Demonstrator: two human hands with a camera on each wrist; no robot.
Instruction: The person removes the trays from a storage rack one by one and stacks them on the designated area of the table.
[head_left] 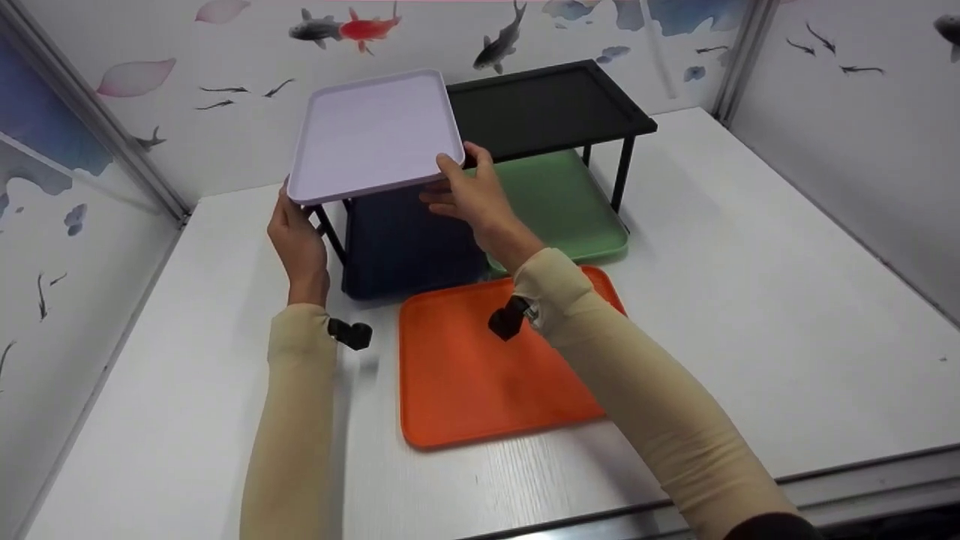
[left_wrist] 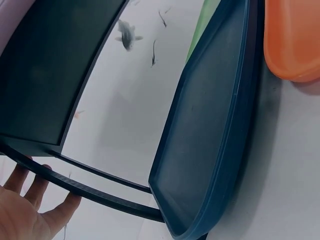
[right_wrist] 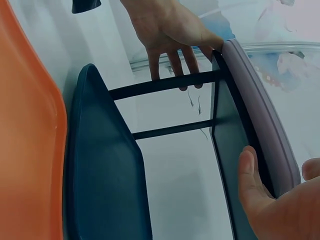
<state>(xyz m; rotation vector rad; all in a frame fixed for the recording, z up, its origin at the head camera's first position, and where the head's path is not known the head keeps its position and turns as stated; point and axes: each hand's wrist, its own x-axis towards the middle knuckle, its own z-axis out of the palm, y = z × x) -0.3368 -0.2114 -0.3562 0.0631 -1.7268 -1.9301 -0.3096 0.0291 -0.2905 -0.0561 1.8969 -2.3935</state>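
A lavender tray point(head_left: 379, 135) lies on the left part of a black rack's top point(head_left: 547, 105). My left hand point(head_left: 298, 240) is at the tray's front left corner, beside a rack leg point(left_wrist: 100, 197); its fingers look loosely extended in the left wrist view. At the front right corner my right hand point(head_left: 484, 199) grips the tray's edge, thumb above and fingers below. One right-hand finger point(right_wrist: 248, 170) lies against the underside of the black top. Beneath the rack stand a navy tray point(head_left: 409, 247) on the left and a green tray point(head_left: 559, 202) on the right.
An orange tray point(head_left: 487, 367) lies on the white table point(head_left: 772, 300) in front of the rack, under my right forearm. Printed panels point(head_left: 247, 142) wall in the back and both sides. A metal rail point(head_left: 862, 480) runs along the front edge.
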